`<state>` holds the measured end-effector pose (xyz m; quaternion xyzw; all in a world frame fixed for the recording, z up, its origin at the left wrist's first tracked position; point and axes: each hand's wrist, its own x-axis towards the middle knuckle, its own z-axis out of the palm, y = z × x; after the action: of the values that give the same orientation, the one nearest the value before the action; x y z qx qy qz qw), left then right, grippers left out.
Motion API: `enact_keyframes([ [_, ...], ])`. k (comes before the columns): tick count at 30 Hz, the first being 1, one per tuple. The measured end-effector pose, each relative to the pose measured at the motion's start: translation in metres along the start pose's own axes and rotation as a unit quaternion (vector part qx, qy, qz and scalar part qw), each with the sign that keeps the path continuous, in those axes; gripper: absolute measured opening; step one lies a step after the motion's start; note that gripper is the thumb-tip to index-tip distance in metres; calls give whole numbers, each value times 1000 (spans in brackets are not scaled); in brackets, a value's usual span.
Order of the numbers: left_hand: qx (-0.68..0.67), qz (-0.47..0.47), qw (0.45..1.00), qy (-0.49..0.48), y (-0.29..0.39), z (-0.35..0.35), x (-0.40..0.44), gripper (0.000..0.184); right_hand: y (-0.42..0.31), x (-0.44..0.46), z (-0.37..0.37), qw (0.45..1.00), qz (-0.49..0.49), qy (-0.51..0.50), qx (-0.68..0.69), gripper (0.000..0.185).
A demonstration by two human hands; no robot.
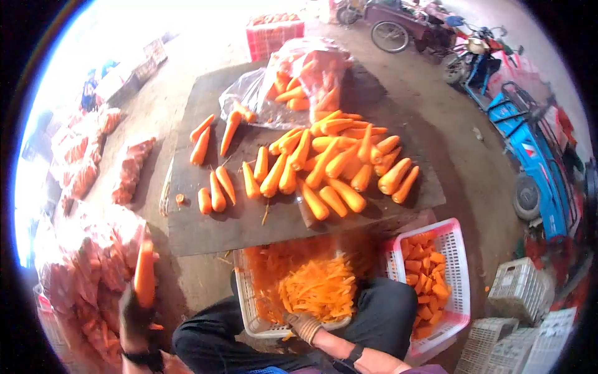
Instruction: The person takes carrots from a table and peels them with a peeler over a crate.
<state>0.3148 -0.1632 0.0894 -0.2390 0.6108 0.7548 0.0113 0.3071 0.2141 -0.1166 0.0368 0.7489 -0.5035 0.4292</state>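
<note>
My left hand (pixel 133 316), dark and partly in shadow, is raised at the lower left. It is closed around the lower part of an upright carrot (pixel 144 275). My right hand (pixel 303 325) is at the near edge of a white basket (pixel 249 321) between my knees, touching the cut carrot strips (pixel 321 290) heaped in it. The fingers of that hand are mostly hidden, so their grip does not show. Beyond the basket, many whole carrots (pixel 324 159) lie on a dark board (pixel 237 230).
To my right stands a pink and white basket (pixel 460 274) of carrot chunks (pixel 423 280). An opened plastic bag (pixel 311 68) with carrots sits at the board's far side. Bagged carrots (pixel 93 268) are piled at left. White crates (pixel 518 283) and a blue cart (pixel 526 149) stand at right.
</note>
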Motion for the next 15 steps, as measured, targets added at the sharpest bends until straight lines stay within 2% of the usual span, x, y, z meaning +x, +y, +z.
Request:
enact_keyframes([
  [1, -35, 14, 999, 11, -20, -2, -39, 49, 62, 38, 30, 994, -91, 65, -17, 41],
  [2, -73, 23, 997, 14, -39, -5, -75, 51, 74, 50, 29, 984, -131, 78, -90, 41],
  [4, -129, -45, 989, 48, -56, 11, -136, 56, 90, 42, 33, 948, -195, 92, -234, 40],
  [5, -157, -82, 982, 61, -61, 19, -165, 59, 57, 17, 17, 958, -102, 21, -268, 36],
  [6, -184, -117, 973, 75, -63, 27, -193, 61, 59, 16, 24, 978, -78, 30, -190, 37],
  [8, -243, -184, 951, 55, -71, 44, -226, 67, 61, 15, 19, 960, -153, 59, -226, 44],
  [10, -299, -221, 928, 4, -81, 63, -227, 72, 48, 0, 20, 957, -191, 81, -204, 48],
  [12, -347, -247, 902, -65, -94, 88, -203, 60, 32, -20, 15, 963, -194, 88, -168, 51],
  [14, -238, -234, 935, -117, -103, 107, -180, 62, 22, -34, 10, 976, -165, 80, -115, 53],
  [15, -181, -233, 949, -108, -111, 114, -170, 64, 28, -35, 9, 983, -140, 89, -78, 53],
])
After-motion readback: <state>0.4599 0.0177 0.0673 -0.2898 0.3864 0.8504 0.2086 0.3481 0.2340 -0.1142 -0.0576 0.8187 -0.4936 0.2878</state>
